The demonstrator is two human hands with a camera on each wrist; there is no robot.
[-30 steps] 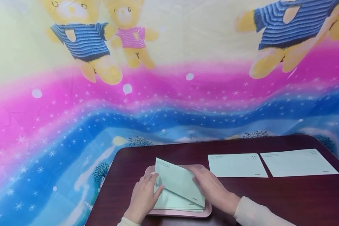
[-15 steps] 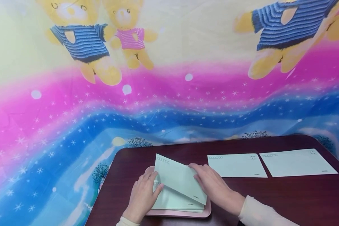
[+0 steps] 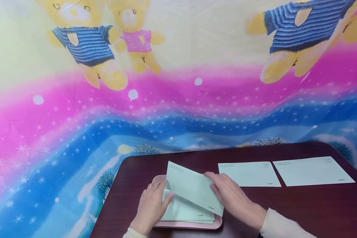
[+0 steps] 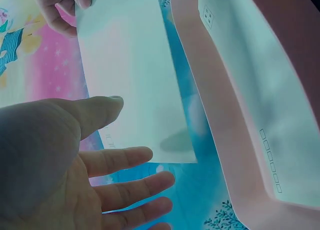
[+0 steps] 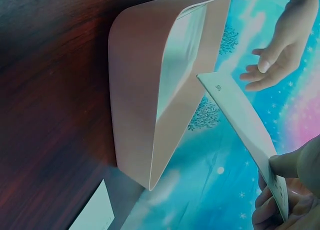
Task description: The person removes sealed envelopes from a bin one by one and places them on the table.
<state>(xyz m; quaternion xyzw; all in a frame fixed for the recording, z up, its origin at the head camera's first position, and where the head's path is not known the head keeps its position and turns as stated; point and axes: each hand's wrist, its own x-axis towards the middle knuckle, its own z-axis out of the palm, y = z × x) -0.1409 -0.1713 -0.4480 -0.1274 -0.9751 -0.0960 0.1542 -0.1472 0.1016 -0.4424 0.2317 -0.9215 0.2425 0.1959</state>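
My right hand (image 3: 233, 196) pinches a pale green envelope (image 3: 193, 190) by its right edge and holds it tilted above a pink tray (image 3: 187, 226). In the right wrist view, the thumb lies on one face of the envelope (image 5: 240, 115) and curled fingers lie behind it. More envelopes (image 3: 181, 210) are stacked inside the tray. At the tray's left side is my left hand (image 3: 151, 202). Seen in the left wrist view, that hand (image 4: 115, 175) has its fingers spread and straight, apart from the raised envelope (image 4: 130, 54).
Two envelopes, one nearer (image 3: 250, 175) and one farther right (image 3: 313, 172), lie side by side on the dark red-brown table (image 3: 291, 208). Behind the table hangs a colourful cloth (image 3: 178, 99) printed with bears.
My right hand has drawn the envelope rightward and slightly up, away from my left hand. The left hand stays about where it was, beside the tray.
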